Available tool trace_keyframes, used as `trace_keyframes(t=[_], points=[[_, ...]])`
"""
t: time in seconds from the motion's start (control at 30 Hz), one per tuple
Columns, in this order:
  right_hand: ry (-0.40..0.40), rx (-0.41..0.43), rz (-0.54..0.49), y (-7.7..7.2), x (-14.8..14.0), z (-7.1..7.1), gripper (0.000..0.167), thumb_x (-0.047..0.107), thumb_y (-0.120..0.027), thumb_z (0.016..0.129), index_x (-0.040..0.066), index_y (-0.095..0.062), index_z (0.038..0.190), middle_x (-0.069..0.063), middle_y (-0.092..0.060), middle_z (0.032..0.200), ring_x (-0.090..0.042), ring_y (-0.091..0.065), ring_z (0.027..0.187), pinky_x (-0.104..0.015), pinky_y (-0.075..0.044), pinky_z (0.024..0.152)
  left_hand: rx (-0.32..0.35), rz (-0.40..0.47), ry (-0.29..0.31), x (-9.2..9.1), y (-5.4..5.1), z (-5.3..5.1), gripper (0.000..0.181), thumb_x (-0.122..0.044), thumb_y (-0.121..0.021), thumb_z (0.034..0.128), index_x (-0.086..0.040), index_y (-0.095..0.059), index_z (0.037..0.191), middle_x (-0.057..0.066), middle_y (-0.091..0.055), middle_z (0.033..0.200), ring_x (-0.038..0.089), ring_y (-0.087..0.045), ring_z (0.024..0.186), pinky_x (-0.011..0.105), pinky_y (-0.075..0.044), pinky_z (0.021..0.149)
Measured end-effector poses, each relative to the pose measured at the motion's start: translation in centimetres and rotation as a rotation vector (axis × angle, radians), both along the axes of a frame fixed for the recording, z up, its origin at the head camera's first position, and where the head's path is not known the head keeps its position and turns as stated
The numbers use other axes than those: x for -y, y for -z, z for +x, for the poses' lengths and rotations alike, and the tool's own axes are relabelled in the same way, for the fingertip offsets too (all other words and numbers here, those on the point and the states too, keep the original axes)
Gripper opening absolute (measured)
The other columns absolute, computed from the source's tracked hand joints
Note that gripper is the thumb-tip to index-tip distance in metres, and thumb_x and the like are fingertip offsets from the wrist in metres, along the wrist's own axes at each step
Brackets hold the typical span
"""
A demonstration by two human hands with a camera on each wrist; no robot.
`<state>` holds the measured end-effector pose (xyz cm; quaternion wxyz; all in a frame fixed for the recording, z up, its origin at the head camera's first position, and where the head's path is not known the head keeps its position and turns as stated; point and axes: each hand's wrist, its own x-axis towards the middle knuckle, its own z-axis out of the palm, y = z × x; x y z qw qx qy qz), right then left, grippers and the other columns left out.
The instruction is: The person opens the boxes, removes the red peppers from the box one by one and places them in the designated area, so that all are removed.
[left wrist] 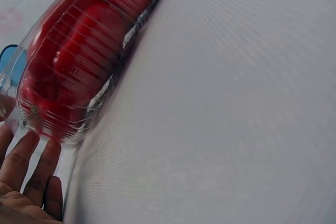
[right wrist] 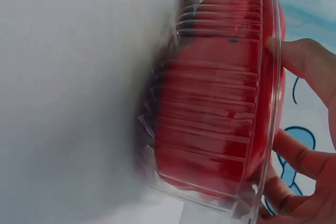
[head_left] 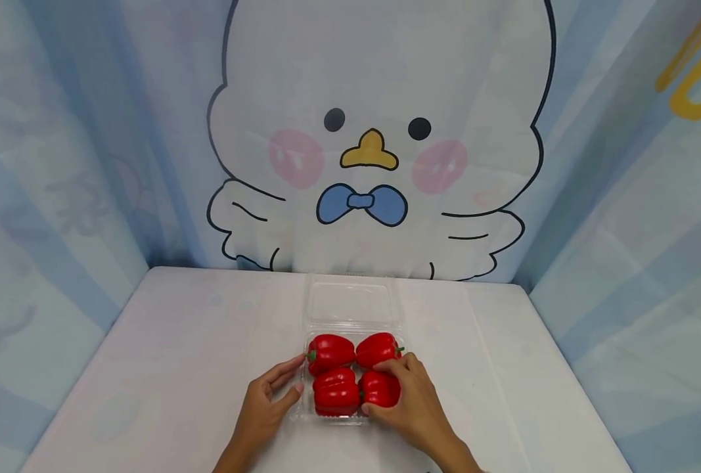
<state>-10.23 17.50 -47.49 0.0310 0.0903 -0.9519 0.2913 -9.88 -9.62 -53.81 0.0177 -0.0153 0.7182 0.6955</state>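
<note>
A clear plastic clamshell box (head_left: pixel 307 412) holds several red bell peppers with green stems. The front right bell pepper (head_left: pixel 381 389) is gripped by my right hand (head_left: pixel 412 401), thumb at its near side and fingers at its far side. My left hand (head_left: pixel 267 397) is at the box's left wall, its fingers fairly straight and the fingertips by the rear left pepper (head_left: pixel 332 351). In the left wrist view, the fingers (left wrist: pixel 44 169) come up to the ribbed wall of the box. A front left pepper (head_left: pixel 336 393) and a rear right pepper (head_left: pixel 376 348) also lie inside.
The box's clear lid (head_left: pixel 353 302) lies folded back, away from me. A white-covered table (head_left: pixel 208 328) carries the box. Behind it hangs a printed curtain (head_left: pixel 380 79) with a cartoon bird, and light blue curtains (head_left: pixel 48 197) stand at both sides.
</note>
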Motion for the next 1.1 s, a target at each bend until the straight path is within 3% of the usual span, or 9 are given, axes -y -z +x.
trace_keyframes(t=[0.27,0.43,0.57,0.73,1.1], points=[[0.053,0.025,-0.149,0.3,-0.1,-0.1,0.055,0.027,-0.099,0.070,0.028,-0.072,0.118,0.005,-0.056,0.109,-0.016,-0.056,0.111,-0.031,-0.060,0.086,-0.052,-0.003,0.004,0.0,0.1,0.2,0.045,-0.012,-0.078,0.0973,-0.016,-0.068,0.142,0.004,-0.067,0.147,0.025,-0.061,0.141,0.008,-0.041,0.108],[0.066,0.028,-0.210,0.0,-0.3,-0.1,0.052,0.024,-0.098,0.071,0.029,-0.072,0.116,0.006,-0.057,0.107,-0.015,-0.058,0.109,-0.027,-0.059,0.085,-0.015,-0.007,-0.001,-0.1,0.0,0.1,0.045,-0.013,-0.078,0.0970,-0.020,-0.069,0.140,-0.002,-0.068,0.146,0.019,-0.062,0.140,0.007,-0.041,0.108],[0.065,0.043,-0.254,-0.2,-0.6,-0.1,0.051,0.025,-0.097,0.072,0.031,-0.072,0.116,0.006,-0.058,0.106,-0.014,-0.060,0.107,-0.023,-0.058,0.084,-0.024,-0.013,-0.002,0.0,0.1,0.1,0.044,-0.013,-0.078,0.0971,-0.020,-0.069,0.140,0.000,-0.068,0.146,0.021,-0.063,0.140,0.008,-0.041,0.108],[0.055,0.058,-0.283,-0.8,-0.7,-0.1,0.051,0.027,-0.097,0.073,0.031,-0.072,0.118,0.006,-0.059,0.107,-0.013,-0.060,0.106,-0.022,-0.058,0.084,-0.062,-0.027,-0.004,0.0,0.1,0.1,0.044,-0.013,-0.078,0.0974,-0.016,-0.069,0.141,0.004,-0.068,0.146,0.025,-0.063,0.139,0.008,-0.041,0.107],[0.047,0.008,-0.294,-1.9,-0.8,-0.3,0.053,0.027,-0.097,0.072,0.034,-0.072,0.118,0.008,-0.061,0.109,-0.013,-0.061,0.106,-0.024,-0.060,0.088,-0.031,-0.026,-0.003,-0.1,0.2,0.0,0.045,-0.012,-0.078,0.0971,-0.018,-0.069,0.141,-0.002,-0.068,0.146,0.018,-0.062,0.140,0.009,-0.044,0.106]])
